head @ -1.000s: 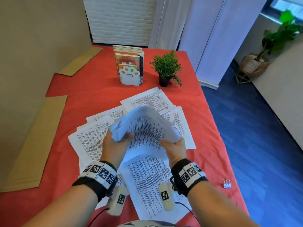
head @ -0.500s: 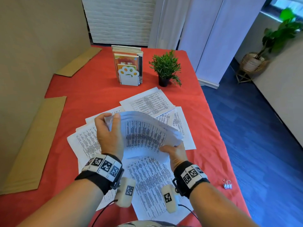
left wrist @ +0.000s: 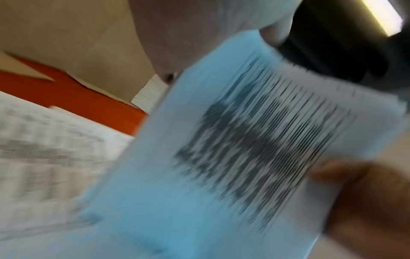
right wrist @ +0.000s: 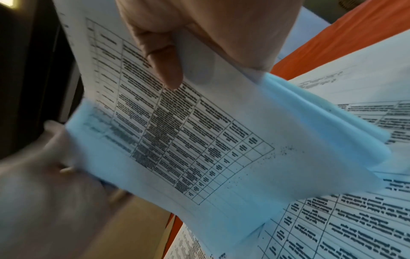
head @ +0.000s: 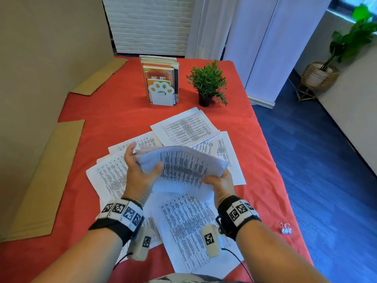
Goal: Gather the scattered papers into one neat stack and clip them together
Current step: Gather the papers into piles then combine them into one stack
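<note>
Both hands hold a bundle of printed sheets (head: 181, 166) lifted above the red table (head: 114, 123). My left hand (head: 140, 170) grips the bundle's left end, thumb on top and fingers behind. My right hand (head: 219, 182) pinches its right edge, and the right wrist view shows the thumb (right wrist: 164, 66) pressed on the top printed sheet (right wrist: 199, 133). The bundle's sheets are uneven and bowed. The left wrist view is blurred, filled by the bundle (left wrist: 244, 149). Several loose sheets (head: 183, 127) lie scattered on the table beneath and around it. A small binder clip (head: 286, 229) lies near the table's right front edge.
A white paw-shaped bookend with books (head: 161, 82) and a small potted plant (head: 208, 84) stand at the back of the table. Cardboard pieces (head: 47, 176) lie along the left side. The table's right edge drops to blue floor (head: 316, 160).
The left hand went up from the bundle's near left corner to its far left end, then took a thumb-on-top grip there. The bundle turned flatter. The right hand kept its hold.
</note>
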Available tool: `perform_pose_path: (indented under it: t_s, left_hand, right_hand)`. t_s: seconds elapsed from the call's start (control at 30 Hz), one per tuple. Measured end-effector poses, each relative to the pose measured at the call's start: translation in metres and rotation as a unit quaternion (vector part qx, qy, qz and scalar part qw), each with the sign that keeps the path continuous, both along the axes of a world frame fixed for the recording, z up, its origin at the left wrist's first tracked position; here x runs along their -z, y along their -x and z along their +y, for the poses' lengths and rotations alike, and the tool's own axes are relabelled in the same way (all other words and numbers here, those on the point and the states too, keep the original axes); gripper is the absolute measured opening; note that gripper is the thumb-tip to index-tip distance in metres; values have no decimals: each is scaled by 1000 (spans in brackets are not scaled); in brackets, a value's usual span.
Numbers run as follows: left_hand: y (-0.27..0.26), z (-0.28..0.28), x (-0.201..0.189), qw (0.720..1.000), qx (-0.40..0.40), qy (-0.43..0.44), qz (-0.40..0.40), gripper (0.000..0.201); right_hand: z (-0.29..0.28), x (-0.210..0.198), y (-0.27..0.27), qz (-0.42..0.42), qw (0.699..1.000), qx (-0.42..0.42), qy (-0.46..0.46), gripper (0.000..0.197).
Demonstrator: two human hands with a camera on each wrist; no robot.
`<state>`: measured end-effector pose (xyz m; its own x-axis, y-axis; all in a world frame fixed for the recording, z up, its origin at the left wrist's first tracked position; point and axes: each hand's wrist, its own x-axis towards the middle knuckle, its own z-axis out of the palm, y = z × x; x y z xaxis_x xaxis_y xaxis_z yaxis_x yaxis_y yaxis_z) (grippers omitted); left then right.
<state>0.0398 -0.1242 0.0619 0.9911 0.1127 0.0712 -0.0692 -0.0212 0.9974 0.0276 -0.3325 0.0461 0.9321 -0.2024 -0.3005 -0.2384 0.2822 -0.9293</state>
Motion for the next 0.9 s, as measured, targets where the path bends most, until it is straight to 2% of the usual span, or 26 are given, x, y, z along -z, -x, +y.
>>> perform_pose_path:
  t_s: [0.03, 0.1, 0.17, 0.23, 0.37, 0.47, 0.57, 0.63, 0.7, 0.77, 0.8, 0.9]
  left_hand:
    - [1, 5, 11, 998, 12, -26, 49, 78]
    - [1, 7, 25, 993, 0, -76, 92, 71]
    - [1, 0, 27, 993, -16, -98, 57, 53]
    - [3, -8, 18, 996, -19, -78, 30, 40]
    - [8, -14, 15, 998, -27, -52, -4, 36]
    - [14, -12, 25, 999, -24, -14, 32, 35]
    - [16, -7, 35, 997, -38, 5, 71, 51]
    - [14, -5, 35, 996, -50, 7, 71, 58]
    - [11, -6, 31, 997, -62, 17, 43, 57]
    - [6, -7, 28, 997, -75, 23, 19, 56]
    - [3, -7, 27, 997, -79, 17, 14, 57]
    - [0, -3, 26, 998, -61, 6, 12, 65]
  right_hand:
    - [-1, 1, -1, 12, 1000, 5, 1, 50]
    - [0, 3, -2, 24, 1000, 14, 8, 42]
    - [2, 3, -3, 23, 999, 36, -2, 29]
    - [5, 1, -4, 5, 999, 44, -25, 31]
    - [14, -1, -2, -2, 999, 34, -2, 30]
    - [16, -1, 4, 4, 1000, 13, 16, 46]
    - [12, 1, 7, 17, 999, 21, 17, 49]
    - [9, -2, 5, -4, 999, 29, 23, 49]
    - [6, -7, 3, -51, 996, 39, 54, 60]
    - [3, -19, 0, -140, 979, 54, 139, 72]
    - [3, -27, -2, -197, 959, 57, 199, 77]
    - [0, -36, -10, -337, 874, 47, 348, 79]
